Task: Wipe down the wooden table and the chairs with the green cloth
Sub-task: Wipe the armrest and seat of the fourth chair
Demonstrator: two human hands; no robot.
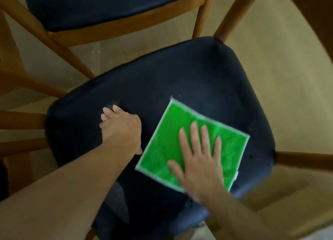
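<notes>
A chair (180, 74) with a dark padded seat and a light wooden frame fills most of the view, seen from above; a second chair (100, 7) of the same kind stands just beyond it at the top of the picture, over a pale floor (279, 63). No table top can be made out with certainty here.

On the near seat lies the green cloth (173, 131), spread flat as a square with a pale edge, turned so that its corners point up, right, down and left, and sitting right of the seat's middle. The far and left parts of the seat are bare of it.

The right hand (200, 158) lies flat on the cloth's near right part, fingers spread wide and pointing away from the person, palm pressing down rather than gripping. The left hand (122, 126) rests on the bare seat just left of the cloth, fingers loosely curled toward the far edge and holding nothing; it seems to steady the chair.

The right hand alone governs the cloth, so the coming stroke likely runs away and leftward over the unwiped seat, where the left hand sits in the path.
</notes>
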